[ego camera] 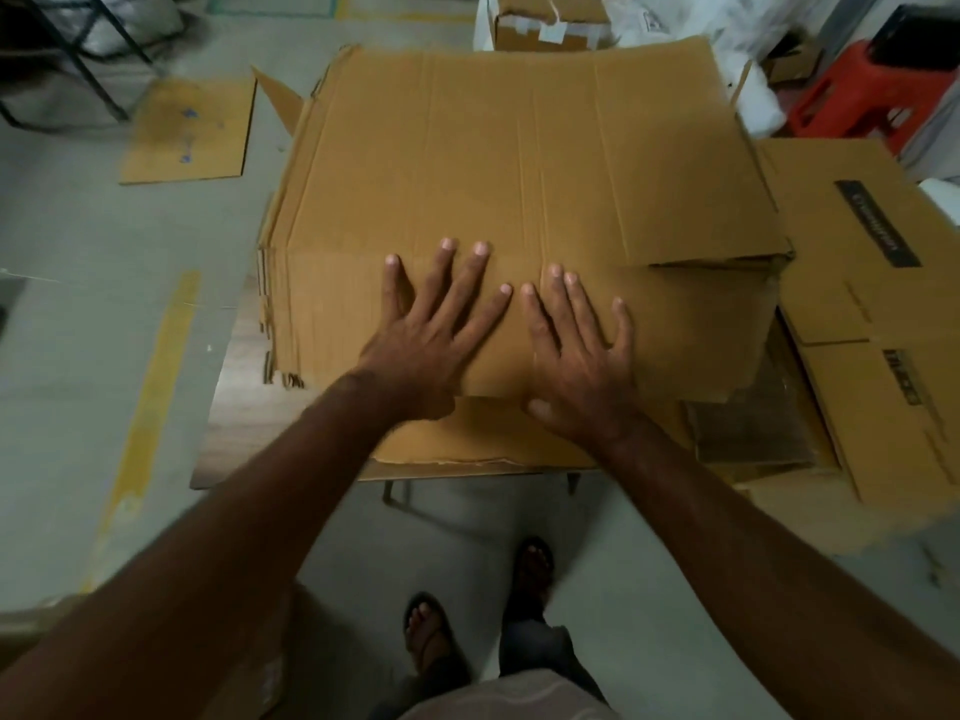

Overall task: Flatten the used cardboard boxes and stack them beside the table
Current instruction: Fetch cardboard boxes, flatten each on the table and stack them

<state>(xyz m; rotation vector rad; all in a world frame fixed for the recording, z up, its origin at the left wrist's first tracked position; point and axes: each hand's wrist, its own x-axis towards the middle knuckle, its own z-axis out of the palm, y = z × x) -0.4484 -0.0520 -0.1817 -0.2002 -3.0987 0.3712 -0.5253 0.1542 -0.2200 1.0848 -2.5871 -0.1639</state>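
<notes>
A large flattened brown cardboard box (519, 163) lies on top of a stack of flat cardboard on a wooden table (234, 413). My left hand (431, 324) and my right hand (576, 350) rest side by side, palms down and fingers spread, on the near flap of that top sheet. Neither hand holds anything. Layered cardboard edges show at the stack's left side (270, 314). To the right, another brown box with black labels (872, 314) leans open beside the stack.
A flat cardboard piece (189, 129) lies on the grey floor at the far left. A taped box (545, 20) stands behind the table, a red stool (862, 96) at the far right. My sandalled feet (478, 605) stand before the table. Yellow floor stripe (156, 387) on the left.
</notes>
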